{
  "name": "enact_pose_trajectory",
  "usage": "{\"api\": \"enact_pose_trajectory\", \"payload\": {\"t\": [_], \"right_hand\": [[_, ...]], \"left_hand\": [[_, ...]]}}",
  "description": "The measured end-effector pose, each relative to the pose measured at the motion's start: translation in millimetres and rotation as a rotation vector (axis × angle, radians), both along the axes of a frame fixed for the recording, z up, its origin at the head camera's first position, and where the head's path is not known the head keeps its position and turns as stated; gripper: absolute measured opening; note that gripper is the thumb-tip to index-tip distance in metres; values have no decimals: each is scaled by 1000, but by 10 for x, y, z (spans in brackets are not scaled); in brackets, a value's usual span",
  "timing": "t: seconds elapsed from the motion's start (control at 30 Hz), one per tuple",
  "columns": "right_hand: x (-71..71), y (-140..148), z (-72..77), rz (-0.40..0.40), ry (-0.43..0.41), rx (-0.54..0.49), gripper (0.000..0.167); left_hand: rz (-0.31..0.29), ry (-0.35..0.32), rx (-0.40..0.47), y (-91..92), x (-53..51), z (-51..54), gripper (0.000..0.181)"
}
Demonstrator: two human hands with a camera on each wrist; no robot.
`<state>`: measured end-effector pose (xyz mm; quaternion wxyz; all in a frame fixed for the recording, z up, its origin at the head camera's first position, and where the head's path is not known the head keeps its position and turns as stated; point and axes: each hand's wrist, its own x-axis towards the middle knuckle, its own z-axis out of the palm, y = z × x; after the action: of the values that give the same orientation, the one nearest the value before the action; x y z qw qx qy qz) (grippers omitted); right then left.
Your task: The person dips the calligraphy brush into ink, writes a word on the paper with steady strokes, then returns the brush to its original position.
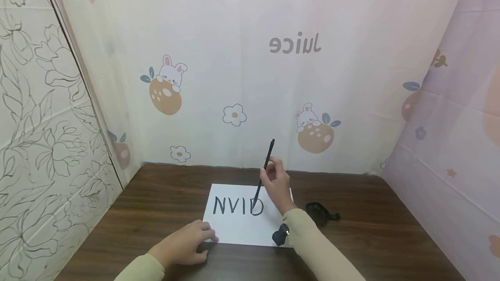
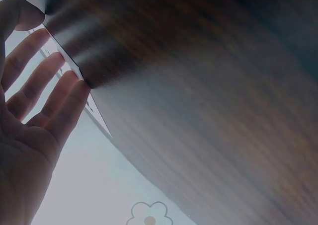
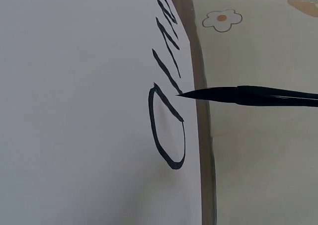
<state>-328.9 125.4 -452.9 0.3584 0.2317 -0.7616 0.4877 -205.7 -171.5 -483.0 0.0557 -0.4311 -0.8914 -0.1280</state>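
My right hand (image 1: 278,183) pinches a slender black writing brush (image 1: 269,153), which slants with its bristles down. Beneath it a white sheet of paper (image 1: 238,231) carries the black letters "NVID". In the right wrist view the pointed black bristles (image 3: 213,94) appear by the lower end of the "I", close to the "D" (image 3: 151,113); whether they touch the paper I cannot tell. My left hand (image 1: 191,240) rests at the sheet's near left corner, its fingers extended. In the left wrist view its fingertips (image 2: 82,86) meet the paper's edge.
A small black dish with a short handle (image 1: 318,213) sits on the brown wooden table (image 1: 363,229), right of the paper. A black device (image 1: 280,234) is on the right wrist. Printed curtains (image 1: 242,77) hang behind the table and on both sides.
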Motion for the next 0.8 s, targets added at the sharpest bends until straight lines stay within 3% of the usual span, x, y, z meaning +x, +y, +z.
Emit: {"api": "enact_pose_trajectory", "payload": {"t": [0.17, 0.33, 0.8], "right_hand": [[8, 31, 24, 4, -24, -1, 34], [8, 58, 27, -15, -40, -9, 34], [3, 244, 2, -66, 13, 17, 34]], "left_hand": [[15, -29, -8, -1, 3, -1, 27], [14, -17, -6, -11, -3, 0, 28], [15, -31, -8, -3, -3, 15, 27]]}}
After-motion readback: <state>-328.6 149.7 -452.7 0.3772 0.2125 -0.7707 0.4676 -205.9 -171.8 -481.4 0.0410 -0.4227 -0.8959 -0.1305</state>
